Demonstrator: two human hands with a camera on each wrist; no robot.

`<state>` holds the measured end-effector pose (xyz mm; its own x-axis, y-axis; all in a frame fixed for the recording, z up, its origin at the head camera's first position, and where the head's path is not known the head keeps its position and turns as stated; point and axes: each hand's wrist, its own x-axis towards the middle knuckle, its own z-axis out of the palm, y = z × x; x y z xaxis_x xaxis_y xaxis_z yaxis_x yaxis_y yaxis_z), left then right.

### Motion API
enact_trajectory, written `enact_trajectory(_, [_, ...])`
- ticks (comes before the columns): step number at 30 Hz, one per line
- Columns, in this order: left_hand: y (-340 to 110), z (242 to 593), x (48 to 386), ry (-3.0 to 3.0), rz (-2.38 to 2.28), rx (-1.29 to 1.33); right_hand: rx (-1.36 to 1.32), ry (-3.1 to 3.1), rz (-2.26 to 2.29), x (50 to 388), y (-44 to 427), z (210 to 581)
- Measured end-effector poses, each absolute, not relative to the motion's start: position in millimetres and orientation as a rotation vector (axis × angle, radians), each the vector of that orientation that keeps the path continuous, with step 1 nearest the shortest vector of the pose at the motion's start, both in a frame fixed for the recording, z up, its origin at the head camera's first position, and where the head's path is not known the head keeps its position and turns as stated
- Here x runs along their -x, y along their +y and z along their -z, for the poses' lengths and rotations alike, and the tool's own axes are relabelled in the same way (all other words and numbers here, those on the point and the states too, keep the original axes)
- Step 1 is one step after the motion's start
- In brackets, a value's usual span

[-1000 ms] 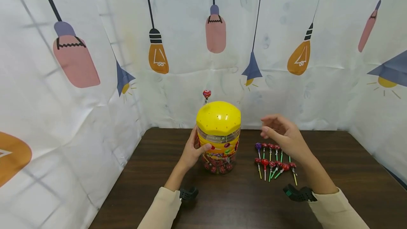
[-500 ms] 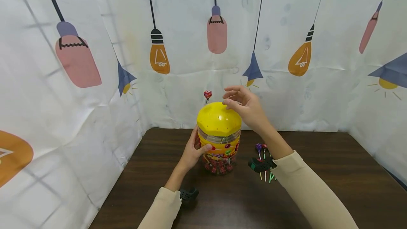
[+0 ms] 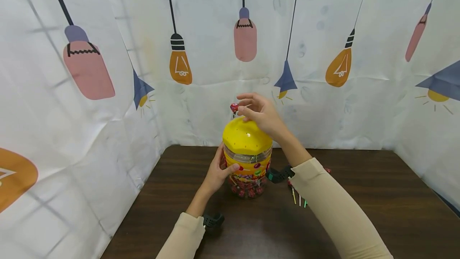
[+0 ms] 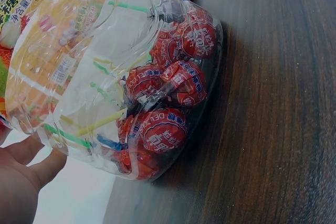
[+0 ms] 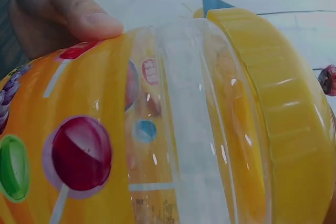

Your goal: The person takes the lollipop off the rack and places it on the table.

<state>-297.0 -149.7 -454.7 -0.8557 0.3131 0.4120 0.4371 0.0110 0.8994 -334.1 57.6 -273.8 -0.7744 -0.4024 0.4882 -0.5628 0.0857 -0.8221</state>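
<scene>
A clear plastic candy jar (image 3: 248, 167) with a yellow domed lid (image 3: 246, 137) stands upright on the table, red-wrapped lollipops (image 4: 165, 129) heaped in its bottom. My left hand (image 3: 215, 171) grips its left side, thumb across the printed label. One red-wrapped lollipop (image 3: 234, 108) sticks up from the far part of the lid; where its stick meets the lid is hidden. Over the lid hovers my right hand (image 3: 260, 115), fingers loosely curved, the thumb and fingertips close beside that lollipop. In the right wrist view the lollipop (image 5: 328, 80) shows only at the edge.
Right of the jar, lollipops (image 3: 294, 197) lie on the dark wooden table (image 3: 258, 231), mostly hidden by my right sleeve (image 3: 334, 207). A white curtain (image 3: 208, 107) printed with lamps hangs just behind the table.
My right hand has moved left from above the loose lollipops to the top of the jar, beside the upright lollipop. The left hand and jar have stayed put.
</scene>
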Motion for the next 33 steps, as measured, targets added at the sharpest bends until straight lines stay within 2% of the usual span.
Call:
enact_trajectory(11, [-150.8, 456.4, 299.2, -2.167, 1.954, 0.794, -1.014, -2.324, -1.692, 334.1, 52.3, 273.6])
enact_trajectory(33, [-150.1, 455.5, 298.3, -2.179, 1.966, 0.782, -0.943, -2.047, -1.833, 333.7, 51.2, 280.4])
